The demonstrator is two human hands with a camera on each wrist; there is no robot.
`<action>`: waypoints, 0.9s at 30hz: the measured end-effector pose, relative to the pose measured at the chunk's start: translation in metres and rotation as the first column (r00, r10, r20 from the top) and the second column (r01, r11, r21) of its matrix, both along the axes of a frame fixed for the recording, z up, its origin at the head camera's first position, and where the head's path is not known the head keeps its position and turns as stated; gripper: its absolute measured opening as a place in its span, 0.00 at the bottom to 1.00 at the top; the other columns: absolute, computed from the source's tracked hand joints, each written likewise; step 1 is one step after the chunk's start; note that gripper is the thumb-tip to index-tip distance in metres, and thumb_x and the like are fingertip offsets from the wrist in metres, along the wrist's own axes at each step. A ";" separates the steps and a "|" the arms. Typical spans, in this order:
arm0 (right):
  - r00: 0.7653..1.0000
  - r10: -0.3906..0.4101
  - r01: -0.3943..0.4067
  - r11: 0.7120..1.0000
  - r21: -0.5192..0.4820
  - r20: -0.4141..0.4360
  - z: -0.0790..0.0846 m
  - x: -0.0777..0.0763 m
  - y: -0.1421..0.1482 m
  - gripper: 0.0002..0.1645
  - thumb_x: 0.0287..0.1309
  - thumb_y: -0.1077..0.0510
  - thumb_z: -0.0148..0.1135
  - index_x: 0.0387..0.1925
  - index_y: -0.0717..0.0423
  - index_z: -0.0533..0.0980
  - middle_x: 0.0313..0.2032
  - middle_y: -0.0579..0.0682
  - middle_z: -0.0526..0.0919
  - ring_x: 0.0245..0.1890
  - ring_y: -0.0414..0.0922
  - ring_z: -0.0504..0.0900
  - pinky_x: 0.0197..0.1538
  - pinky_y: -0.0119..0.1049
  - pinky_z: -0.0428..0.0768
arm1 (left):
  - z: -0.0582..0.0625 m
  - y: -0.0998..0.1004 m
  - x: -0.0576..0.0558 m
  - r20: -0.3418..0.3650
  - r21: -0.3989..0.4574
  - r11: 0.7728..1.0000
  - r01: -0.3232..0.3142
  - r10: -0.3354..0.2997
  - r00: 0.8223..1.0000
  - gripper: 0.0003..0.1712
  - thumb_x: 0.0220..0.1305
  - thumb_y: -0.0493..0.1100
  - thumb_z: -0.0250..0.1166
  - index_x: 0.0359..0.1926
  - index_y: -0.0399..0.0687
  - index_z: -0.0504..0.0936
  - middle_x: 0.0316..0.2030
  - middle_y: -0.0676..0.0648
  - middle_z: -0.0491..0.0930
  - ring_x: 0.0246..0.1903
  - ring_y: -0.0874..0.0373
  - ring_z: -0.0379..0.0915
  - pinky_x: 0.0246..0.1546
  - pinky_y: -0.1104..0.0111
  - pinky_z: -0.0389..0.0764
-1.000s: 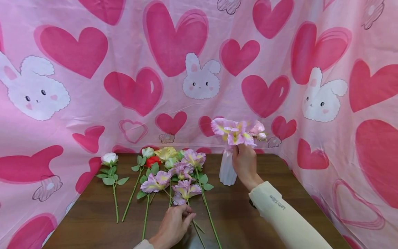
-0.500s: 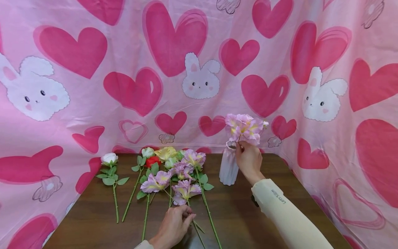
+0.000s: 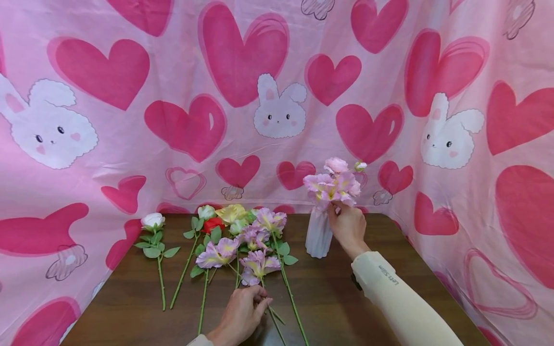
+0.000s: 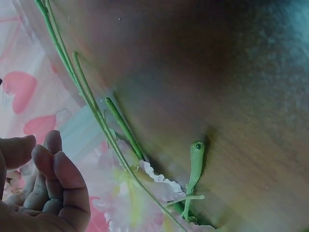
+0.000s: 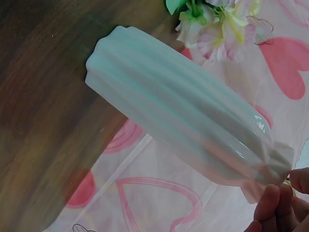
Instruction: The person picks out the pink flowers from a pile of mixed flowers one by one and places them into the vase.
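My right hand (image 3: pixel 348 225) is at the mouth of a white fluted vase (image 3: pixel 318 235), its thumb and fingers pinching the thin stem of a purple-and-yellow artificial iris (image 3: pixel 332 188). In the right wrist view the fingertips (image 5: pixel 268 200) meet at the vase's ruffled rim; how deep the stem goes is hidden. Behind the iris a pale pink flower (image 3: pixel 336 165) and a bud (image 3: pixel 360 166) show. My left hand (image 3: pixel 243 311) stays low near the front, fingers loosely curled. In the left wrist view its fingers (image 4: pixel 67 176) hold nothing, and green stems (image 4: pixel 91 99) lie beside them.
Several artificial flowers lie on the brown table (image 3: pixel 346 298): purple irises (image 3: pixel 259 264), a red rose (image 3: pixel 213 224), a yellow bloom (image 3: pixel 231 213) and, apart at the left, a white rose (image 3: pixel 152 222). A pink heart-and-rabbit cloth (image 3: pixel 182 62) hangs around the table.
My right hand has shifted slightly right, and the iris has turned and settled lower over the vase's mouth, uncovering the pale pink flower behind. My left hand has stayed put.
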State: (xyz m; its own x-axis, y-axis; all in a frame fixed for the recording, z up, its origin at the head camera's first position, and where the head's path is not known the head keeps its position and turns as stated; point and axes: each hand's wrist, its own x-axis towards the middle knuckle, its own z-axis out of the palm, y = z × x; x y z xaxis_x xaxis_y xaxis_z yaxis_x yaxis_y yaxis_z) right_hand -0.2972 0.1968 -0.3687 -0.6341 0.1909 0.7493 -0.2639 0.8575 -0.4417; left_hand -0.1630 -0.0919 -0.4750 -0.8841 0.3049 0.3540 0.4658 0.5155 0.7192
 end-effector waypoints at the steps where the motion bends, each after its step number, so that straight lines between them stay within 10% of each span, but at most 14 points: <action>1: 1.000 0.003 -0.003 1.000 -0.004 -0.002 -0.001 0.000 0.001 0.08 0.63 0.55 0.66 0.31 0.54 0.87 0.22 0.55 0.85 0.24 0.61 0.83 0.28 0.58 0.74 | 0.000 0.000 0.000 0.001 0.000 1.000 0.001 -0.001 1.000 0.04 0.64 0.40 0.73 0.32 0.50 0.86 0.25 0.55 0.86 0.23 0.72 0.75 0.24 0.72 0.75; 27: 0.993 0.037 -0.026 0.995 -0.099 0.112 -0.021 0.017 0.000 0.10 0.55 0.51 0.78 0.30 0.51 0.87 0.21 0.46 0.83 0.23 0.45 0.80 0.30 0.42 0.74 | 0.000 -0.001 -0.001 -0.020 -0.002 1.000 -0.014 0.014 1.000 0.04 0.62 0.37 0.74 0.33 0.48 0.86 0.25 0.58 0.84 0.23 0.72 0.75 0.25 0.73 0.76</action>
State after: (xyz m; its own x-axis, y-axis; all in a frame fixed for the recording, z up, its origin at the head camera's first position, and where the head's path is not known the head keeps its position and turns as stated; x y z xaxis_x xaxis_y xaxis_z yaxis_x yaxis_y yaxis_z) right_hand -0.2797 0.1969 -0.3899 -0.7209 0.2377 0.6511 -0.2333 0.8014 -0.5508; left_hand -0.1644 -0.0928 -0.4751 -0.8810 0.2935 0.3712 0.4730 0.5234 0.7088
